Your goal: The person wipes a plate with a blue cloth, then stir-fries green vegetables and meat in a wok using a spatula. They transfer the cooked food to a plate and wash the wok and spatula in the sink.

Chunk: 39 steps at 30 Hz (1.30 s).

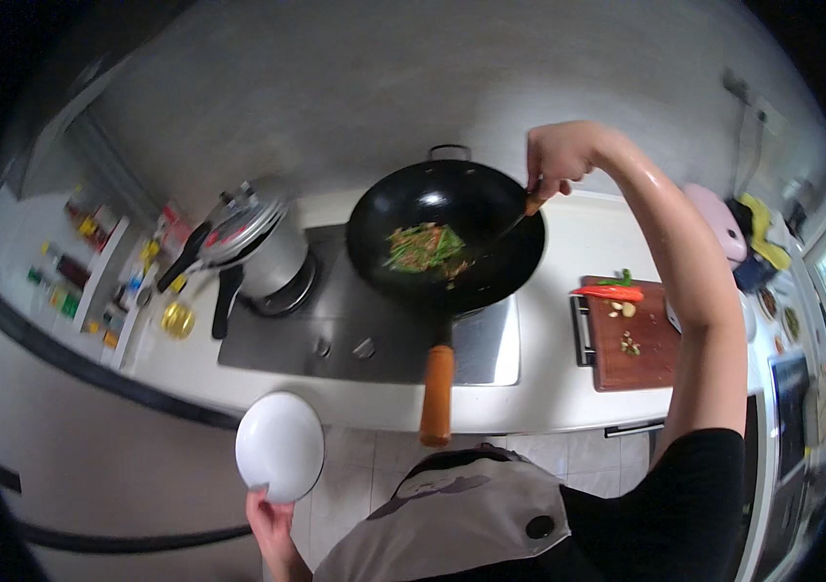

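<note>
My right hand (557, 161) grips the wooden handle of a spatula or ladle (531, 204) above the right side of a black wok (489, 196); the tool's far end blurs into the dark pan. Green vegetable pieces mixed with browned bits of food (424, 249) lie in the left part of the wok, with some scraps beside them. The wok's wooden handle (438, 396) points towards me over the counter's front edge. At the lower left, my left hand (270, 513) holds a white plate or shallow bowl (280, 446) by its near rim, in front of the counter.
A pressure cooker (267, 254) stands on the left of the steel gas stove (340, 327). Right of the stove, a wooden cutting board (646, 364) bears red peppers (611, 293), a green pepper (616, 281) and garlic (627, 309). Bottles (67, 269) fill shelves at the far left.
</note>
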Tool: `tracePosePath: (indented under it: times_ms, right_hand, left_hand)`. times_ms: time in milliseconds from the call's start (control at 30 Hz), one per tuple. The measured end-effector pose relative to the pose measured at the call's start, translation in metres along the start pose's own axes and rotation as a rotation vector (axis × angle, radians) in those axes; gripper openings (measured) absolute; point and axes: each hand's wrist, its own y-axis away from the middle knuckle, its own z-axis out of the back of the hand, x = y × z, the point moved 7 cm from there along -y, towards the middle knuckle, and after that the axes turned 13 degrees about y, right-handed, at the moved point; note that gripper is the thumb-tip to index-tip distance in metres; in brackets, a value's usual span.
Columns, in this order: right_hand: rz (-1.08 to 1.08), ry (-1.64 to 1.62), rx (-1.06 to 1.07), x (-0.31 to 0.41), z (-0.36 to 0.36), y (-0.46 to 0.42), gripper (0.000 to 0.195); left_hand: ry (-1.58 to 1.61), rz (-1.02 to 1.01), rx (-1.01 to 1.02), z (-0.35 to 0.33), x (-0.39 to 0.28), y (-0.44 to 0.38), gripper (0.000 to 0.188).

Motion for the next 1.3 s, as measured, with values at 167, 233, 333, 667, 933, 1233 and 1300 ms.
tracePosePath:
  times_ms: [167,233,333,667,933,1233,1300]
  right_hand:
    - [0.170,0.219,0.191,0.058,-0.009,-0.008,0.022]
    - [0.158,-0.151,-0.058,0.086,-0.018,-0.048,0.018]
    - [-0.027,0.163,-0.066,0.066,-0.013,-0.037,0.020]
    - [-0.135,0.105,0.047,0.037,-0.018,-0.010,0.019]
    - [-0.085,0.491,-0.386,0.003,0.010,0.020,0.017]
    - [-0.078,0.629,-0.648,0.080,0.000,0.008,0.012]
    - [-0.001,0.741,-0.708,0.114,0.009,0.023,0.010]
  left_hand:
    - [-0.594,-0.404,0.304,-0.029,-0.019,0.043,0.043]
    - [-0.244,0.038,-0.012,0.008,-0.008,0.024,0.025]
    - [-0.007,0.422,-0.088,-0.013,0.007,-0.006,0.014]
    - [-0.201,0.344,0.017,-0.040,0.002,-0.011,0.020]
    - [-0.272,-0.199,0.515,-0.039,-0.011,0.008,0.044]
    - [0.263,0.271,-0.057,-0.020,0.012,0.001,0.051]
    - [0.253,0.234,-0.071,-0.019,0.005,0.009,0.050]
